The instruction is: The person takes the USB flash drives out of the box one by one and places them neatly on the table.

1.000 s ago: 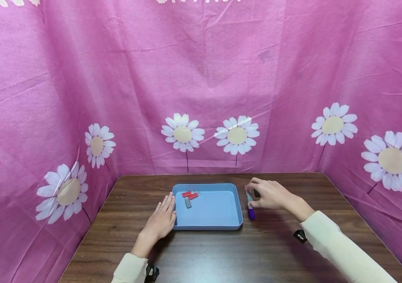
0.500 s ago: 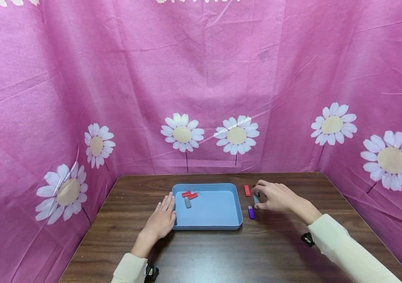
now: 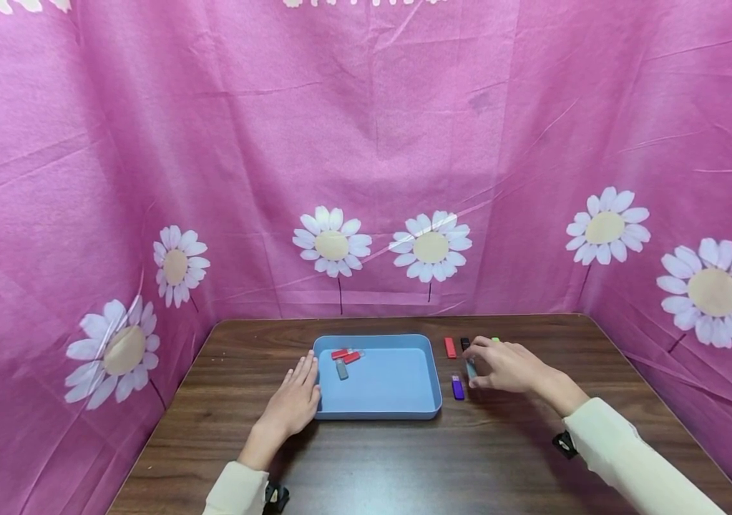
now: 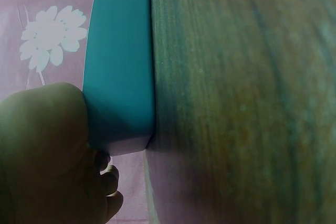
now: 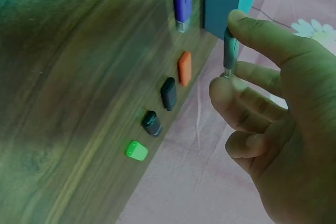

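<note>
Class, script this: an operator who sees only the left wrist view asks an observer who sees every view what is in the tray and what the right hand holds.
Operator: My view shows the outside of the blue tray but not its inside. What lies there?
Observer: Two red USB sticks and a grey one.
Operator: And the right hand?
Observer: It pinches a greyish stick end to end.
</note>
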The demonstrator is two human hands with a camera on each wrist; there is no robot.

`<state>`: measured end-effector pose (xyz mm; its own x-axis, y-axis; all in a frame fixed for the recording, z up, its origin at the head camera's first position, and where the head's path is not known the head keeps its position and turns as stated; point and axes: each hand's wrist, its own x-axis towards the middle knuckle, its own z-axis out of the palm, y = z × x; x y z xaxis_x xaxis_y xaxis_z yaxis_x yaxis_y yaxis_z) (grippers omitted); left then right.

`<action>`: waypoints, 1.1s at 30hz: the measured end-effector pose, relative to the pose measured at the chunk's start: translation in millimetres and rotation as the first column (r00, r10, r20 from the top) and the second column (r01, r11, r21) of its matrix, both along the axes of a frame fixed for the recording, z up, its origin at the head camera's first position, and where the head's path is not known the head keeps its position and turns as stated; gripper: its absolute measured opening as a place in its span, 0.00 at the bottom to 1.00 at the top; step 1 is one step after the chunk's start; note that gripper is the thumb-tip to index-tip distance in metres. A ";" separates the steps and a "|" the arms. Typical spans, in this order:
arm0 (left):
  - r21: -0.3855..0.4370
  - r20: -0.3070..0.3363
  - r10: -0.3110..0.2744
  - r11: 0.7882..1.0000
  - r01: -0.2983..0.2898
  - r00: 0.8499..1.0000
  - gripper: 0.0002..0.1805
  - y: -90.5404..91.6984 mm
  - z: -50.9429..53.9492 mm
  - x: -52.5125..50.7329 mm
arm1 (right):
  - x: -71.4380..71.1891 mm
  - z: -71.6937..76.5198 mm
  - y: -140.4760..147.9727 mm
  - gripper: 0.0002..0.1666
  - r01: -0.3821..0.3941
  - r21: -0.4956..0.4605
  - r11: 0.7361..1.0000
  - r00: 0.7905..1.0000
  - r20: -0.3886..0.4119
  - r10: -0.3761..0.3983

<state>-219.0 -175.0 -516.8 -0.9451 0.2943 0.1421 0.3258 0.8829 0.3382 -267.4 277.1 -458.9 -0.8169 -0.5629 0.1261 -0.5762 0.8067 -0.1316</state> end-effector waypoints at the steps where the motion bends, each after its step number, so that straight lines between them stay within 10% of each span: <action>1: 0.007 0.000 0.000 1.000 0.000 1.000 0.33 -0.1 0.0 -0.1 | 0.1 -1.2 0.5 0.29 0.002 0.001 1.000 1.000 0.009 -0.002; 33: -0.004 0.033 0.020 1.000 -0.019 0.999 0.33 0.6 -0.4 -0.9 | 4.0 -41.7 9.9 0.31 0.004 -0.019 1.000 0.998 0.068 -0.003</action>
